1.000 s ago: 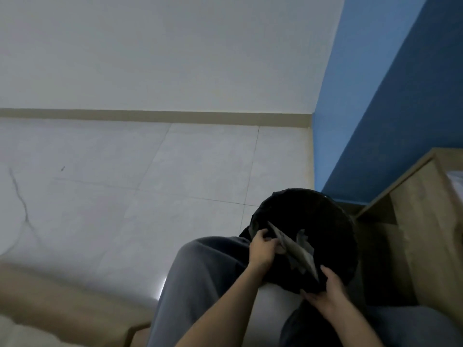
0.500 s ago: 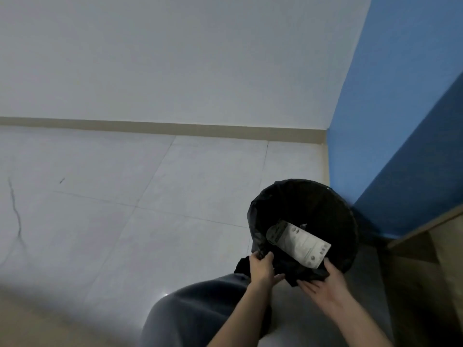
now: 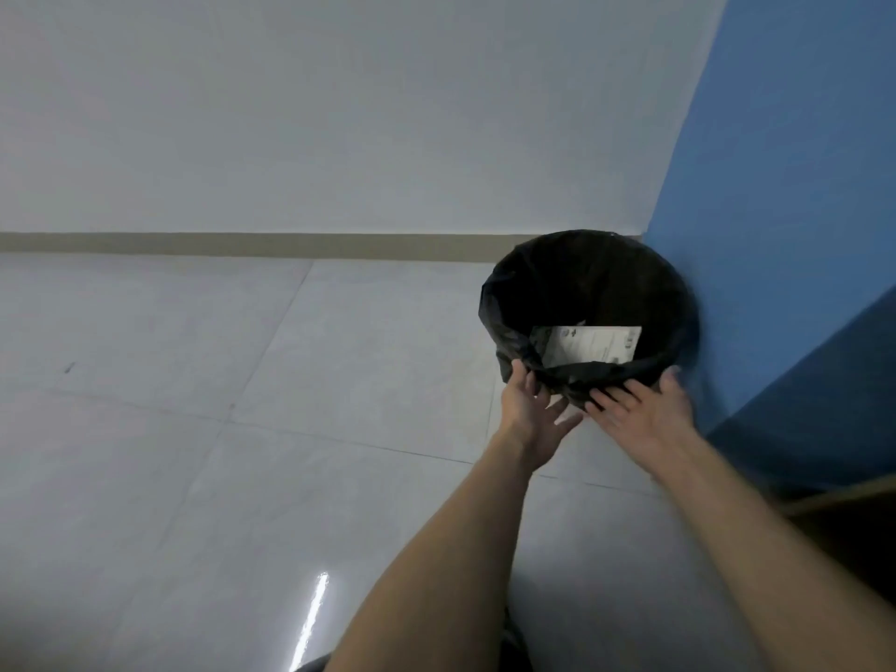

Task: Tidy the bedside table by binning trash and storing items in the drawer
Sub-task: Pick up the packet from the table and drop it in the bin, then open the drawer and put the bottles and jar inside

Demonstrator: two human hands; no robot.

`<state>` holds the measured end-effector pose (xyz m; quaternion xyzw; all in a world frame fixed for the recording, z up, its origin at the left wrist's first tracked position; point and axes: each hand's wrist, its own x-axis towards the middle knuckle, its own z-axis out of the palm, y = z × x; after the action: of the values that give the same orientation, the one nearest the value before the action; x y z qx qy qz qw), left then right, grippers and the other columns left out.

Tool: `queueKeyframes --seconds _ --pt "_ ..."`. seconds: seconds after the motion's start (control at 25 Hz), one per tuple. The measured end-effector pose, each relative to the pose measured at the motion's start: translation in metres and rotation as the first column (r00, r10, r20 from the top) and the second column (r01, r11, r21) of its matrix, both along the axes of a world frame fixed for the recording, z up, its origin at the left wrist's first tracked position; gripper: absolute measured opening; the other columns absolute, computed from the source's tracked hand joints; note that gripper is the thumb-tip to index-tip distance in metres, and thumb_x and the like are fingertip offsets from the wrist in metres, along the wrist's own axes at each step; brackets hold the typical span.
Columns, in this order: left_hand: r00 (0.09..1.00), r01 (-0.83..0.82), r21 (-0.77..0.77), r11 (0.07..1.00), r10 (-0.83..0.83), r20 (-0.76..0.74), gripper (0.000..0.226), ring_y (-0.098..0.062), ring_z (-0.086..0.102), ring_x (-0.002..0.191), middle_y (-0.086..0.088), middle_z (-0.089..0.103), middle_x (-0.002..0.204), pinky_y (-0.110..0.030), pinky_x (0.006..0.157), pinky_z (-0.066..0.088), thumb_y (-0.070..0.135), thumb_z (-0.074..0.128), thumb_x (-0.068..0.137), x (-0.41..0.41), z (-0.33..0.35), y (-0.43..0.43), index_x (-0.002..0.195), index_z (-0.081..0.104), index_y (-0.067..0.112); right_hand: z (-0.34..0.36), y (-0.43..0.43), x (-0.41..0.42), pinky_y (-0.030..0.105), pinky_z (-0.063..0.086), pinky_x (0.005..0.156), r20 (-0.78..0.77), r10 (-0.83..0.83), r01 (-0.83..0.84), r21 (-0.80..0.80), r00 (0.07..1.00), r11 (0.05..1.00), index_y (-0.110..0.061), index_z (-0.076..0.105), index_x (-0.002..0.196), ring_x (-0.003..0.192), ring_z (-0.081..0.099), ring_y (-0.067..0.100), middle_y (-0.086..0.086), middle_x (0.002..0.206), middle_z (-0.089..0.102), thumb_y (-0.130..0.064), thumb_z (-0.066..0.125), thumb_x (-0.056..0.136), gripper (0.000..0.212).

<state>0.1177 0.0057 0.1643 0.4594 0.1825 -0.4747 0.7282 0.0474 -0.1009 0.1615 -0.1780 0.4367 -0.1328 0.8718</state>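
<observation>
A wide stretch of pale tiled floor (image 3: pixel 203 429) is seen on the left, bounded at the back by a beige skirting board (image 3: pixel 242 244) under a white wall; this side is open. The left hand (image 3: pixel 533 405) is held at the end of an outstretched arm, its fingers straight and spread, its thumb laid against the near left side of the bin (image 3: pixel 596 274). Nothing is gripped by it. The bin, lined in black, is stood on the floor in the corner, and a white packet (image 3: pixel 589 346) is seen lying inside it against the near wall. The right hand (image 3: pixel 640 409) is pressed flat against the near right side of the bin, fingers straight and apart. The bin is closed in on the right by the blue wall (image 3: pixel 785 186); a wooden edge (image 3: pixel 843 497) is seen lower right. Compared with half a second ago, the arms are stretched further, the bin is set closer to the corner, and the packet has dropped lower.
</observation>
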Motion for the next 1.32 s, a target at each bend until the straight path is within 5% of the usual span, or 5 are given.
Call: queueKeyframes --seconds 0.48,0.64,0.72,0.92,1.32 --pt "0.974 0.202 0.095 0.975 -0.21 0.081 0.042 -0.029 0.046 0.12 -0.012 0.051 0.128 -0.042 0.097 0.037 0.036 0.032 0.099 -0.147 0.081 -0.01 0.133 0.043 0.013 0.121 0.024 -0.183 0.039 0.039 0.099 0.046 -0.129 0.137 -0.255 0.991 0.957 -0.004 0.034 0.139 0.12 0.051 0.026 0.018 0.144 0.041 -0.052 0.02 0.095 0.067" --pt "0.831 0.508 0.11 0.855 -0.519 0.2 0.017 -0.015 0.051 0.085 0.001 0.055 0.091 -0.029 0.071 0.042 0.018 0.039 0.096 -0.25 0.125 -0.041 0.093 0.055 0.02 0.169 0.04 -0.306 0.014 0.043 0.088 -0.195 -0.196 -0.033 -0.785 0.961 0.619 -0.002 0.051 0.126 0.102 0.06 0.003 0.015 0.129 0.055 -0.07 0.051 0.072 0.086" --pt "0.683 0.666 0.206 0.717 -0.697 0.217 0.016 -0.015 0.052 0.086 -0.007 0.055 0.105 -0.029 0.072 0.045 0.015 0.04 0.094 -0.304 0.132 -0.055 0.1 0.055 0.017 0.184 0.054 -0.368 0.0 0.039 0.08 -0.379 -0.293 -0.247 -0.882 0.878 0.401 -0.005 0.055 0.122 0.101 0.057 0.009 0.005 0.119 0.057 -0.036 0.057 0.087 0.047" --pt "0.462 0.715 0.445 0.539 -0.842 0.277 0.042 -0.031 0.045 0.127 -0.017 0.042 0.141 -0.043 0.106 0.04 0.02 0.031 0.099 -0.399 0.118 -0.059 0.137 0.032 0.004 0.153 0.069 -0.442 0.046 0.051 0.08 -0.746 -0.525 -0.837 -0.537 0.409 0.111 0.0 0.065 0.106 0.094 0.066 0.036 0.021 0.104 0.07 -0.022 0.062 0.076 0.037" --pt "0.658 0.667 0.364 0.65 -0.743 0.122 0.048 -0.026 0.052 0.115 -0.008 0.047 0.135 -0.041 0.087 0.051 0.018 0.039 0.096 -0.404 0.103 -0.076 0.142 0.026 0.02 0.135 0.052 -0.449 0.045 0.045 0.091 -0.788 -0.467 -0.888 -0.459 0.401 0.012 -0.001 0.06 0.119 0.111 0.061 0.033 0.019 0.121 0.064 -0.034 0.039 0.077 0.057"
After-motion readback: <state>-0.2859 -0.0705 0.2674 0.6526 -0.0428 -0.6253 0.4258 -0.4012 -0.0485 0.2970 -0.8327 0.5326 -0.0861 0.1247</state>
